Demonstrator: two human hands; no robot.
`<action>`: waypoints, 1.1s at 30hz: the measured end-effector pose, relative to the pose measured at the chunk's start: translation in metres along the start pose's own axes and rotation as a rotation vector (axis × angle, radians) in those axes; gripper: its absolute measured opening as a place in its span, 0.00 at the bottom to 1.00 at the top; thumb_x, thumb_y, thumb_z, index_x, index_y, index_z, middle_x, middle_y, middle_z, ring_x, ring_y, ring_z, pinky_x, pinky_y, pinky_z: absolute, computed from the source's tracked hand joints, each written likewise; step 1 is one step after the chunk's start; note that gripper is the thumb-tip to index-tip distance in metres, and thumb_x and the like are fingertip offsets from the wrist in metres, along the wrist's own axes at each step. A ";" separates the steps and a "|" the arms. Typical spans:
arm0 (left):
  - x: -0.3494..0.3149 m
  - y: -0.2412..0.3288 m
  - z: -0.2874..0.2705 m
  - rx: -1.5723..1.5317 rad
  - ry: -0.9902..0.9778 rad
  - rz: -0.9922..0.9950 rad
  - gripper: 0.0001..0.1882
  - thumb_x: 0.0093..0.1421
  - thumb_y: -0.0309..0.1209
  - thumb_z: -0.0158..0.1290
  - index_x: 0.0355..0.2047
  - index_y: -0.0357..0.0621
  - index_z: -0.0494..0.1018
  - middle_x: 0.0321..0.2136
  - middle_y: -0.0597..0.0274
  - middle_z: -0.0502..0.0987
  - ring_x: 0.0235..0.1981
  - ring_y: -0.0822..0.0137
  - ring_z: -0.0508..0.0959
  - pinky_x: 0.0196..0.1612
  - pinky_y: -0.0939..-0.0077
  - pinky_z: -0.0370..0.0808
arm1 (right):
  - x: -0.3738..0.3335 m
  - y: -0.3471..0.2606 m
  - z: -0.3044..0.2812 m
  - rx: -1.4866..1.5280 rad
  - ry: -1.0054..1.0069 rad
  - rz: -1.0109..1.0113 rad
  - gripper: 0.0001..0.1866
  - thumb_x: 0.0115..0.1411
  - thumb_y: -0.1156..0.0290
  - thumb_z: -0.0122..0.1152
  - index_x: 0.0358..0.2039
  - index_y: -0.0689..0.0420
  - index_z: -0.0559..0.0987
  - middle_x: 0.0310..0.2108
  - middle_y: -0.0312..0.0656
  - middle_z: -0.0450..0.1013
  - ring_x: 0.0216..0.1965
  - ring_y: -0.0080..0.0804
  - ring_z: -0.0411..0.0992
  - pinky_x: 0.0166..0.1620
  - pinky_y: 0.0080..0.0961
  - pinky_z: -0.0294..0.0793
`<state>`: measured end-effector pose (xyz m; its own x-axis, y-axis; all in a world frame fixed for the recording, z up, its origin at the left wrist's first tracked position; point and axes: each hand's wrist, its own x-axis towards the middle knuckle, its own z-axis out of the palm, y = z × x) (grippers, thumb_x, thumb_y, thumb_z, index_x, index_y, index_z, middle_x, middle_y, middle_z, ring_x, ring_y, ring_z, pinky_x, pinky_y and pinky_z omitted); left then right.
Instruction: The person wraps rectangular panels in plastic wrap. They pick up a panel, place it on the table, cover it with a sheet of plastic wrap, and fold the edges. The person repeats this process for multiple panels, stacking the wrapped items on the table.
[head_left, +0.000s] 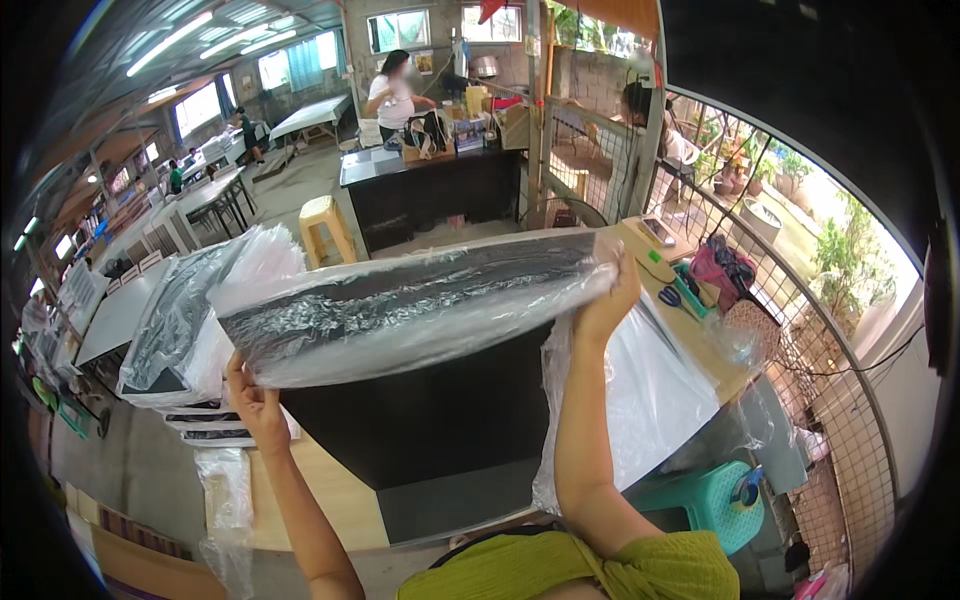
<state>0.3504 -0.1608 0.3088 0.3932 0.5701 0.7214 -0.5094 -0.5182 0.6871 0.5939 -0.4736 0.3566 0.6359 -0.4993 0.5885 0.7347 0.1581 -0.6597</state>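
Between my two hands hangs a long, flat black piece in clear plastic wrap (420, 295), raised above the table. My left hand (258, 405) grips its lower left corner, thumb and fingers closed on the plastic edge. At the upper right end my right hand (612, 300) is closed around the wrapped piece. Below it lies a large black panel (430, 420) on the light wooden table (330, 490). Clear plastic sheeting (640, 400) spreads to the right of the panel, beside my right forearm. What the wrapped piece is, I cannot make out.
A stack of plastic-wrapped black pieces (185, 310) stands at the left. Scissors (670, 296), a phone (657, 232) and a green tray (692, 290) lie at the right. A teal stool (710, 500) holds a tape roll (745, 490). Wire mesh fencing runs along the right; a person (395, 95) stands behind a black desk (440, 205).
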 end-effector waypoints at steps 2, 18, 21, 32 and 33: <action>-0.005 0.008 -0.001 0.039 -0.021 -0.015 0.25 0.56 0.21 0.51 0.54 0.34 0.58 0.40 0.61 0.71 0.39 0.74 0.72 0.41 0.84 0.68 | -0.015 0.017 -0.008 0.009 -0.039 -0.038 0.18 0.63 0.66 0.42 0.43 0.68 0.72 0.36 0.41 0.72 0.38 0.25 0.68 0.42 0.23 0.68; -0.055 -0.049 -0.006 0.841 0.133 -0.170 0.19 0.49 0.30 0.54 0.42 0.39 0.69 0.26 0.41 0.75 0.31 0.48 0.77 0.36 0.60 0.71 | -0.047 0.058 -0.021 -0.713 -0.826 -0.059 0.25 0.48 0.79 0.47 0.50 0.60 0.71 0.34 0.57 0.74 0.34 0.53 0.73 0.37 0.36 0.71; -0.085 -0.119 -0.020 1.098 0.016 -0.369 0.22 0.51 0.26 0.49 0.48 0.42 0.67 0.31 0.43 0.75 0.35 0.44 0.75 0.37 0.54 0.70 | -0.081 0.120 -0.028 -0.999 -0.997 -0.131 0.28 0.46 0.79 0.46 0.52 0.57 0.70 0.28 0.58 0.73 0.32 0.55 0.71 0.38 0.42 0.70; -0.286 -0.036 -0.074 1.078 -0.508 -0.629 0.30 0.50 0.20 0.44 0.56 0.47 0.61 0.27 0.45 0.75 0.30 0.46 0.75 0.35 0.54 0.71 | -0.183 0.096 -0.203 -1.175 -1.417 0.179 0.30 0.49 0.78 0.46 0.54 0.43 0.69 0.28 0.54 0.73 0.31 0.54 0.71 0.35 0.43 0.68; -0.290 -0.020 -0.073 1.081 -0.525 -0.672 0.29 0.51 0.20 0.43 0.57 0.47 0.61 0.28 0.43 0.74 0.30 0.45 0.75 0.35 0.54 0.70 | -0.183 0.078 -0.211 -1.217 -1.412 0.244 0.29 0.49 0.78 0.46 0.54 0.43 0.69 0.28 0.53 0.73 0.30 0.54 0.71 0.35 0.43 0.68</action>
<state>0.1907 -0.2690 0.0799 0.6879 0.7258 0.0082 0.6405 -0.6123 0.4635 0.4851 -0.5492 0.0988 0.8542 0.5148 -0.0738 0.4656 -0.8203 -0.3322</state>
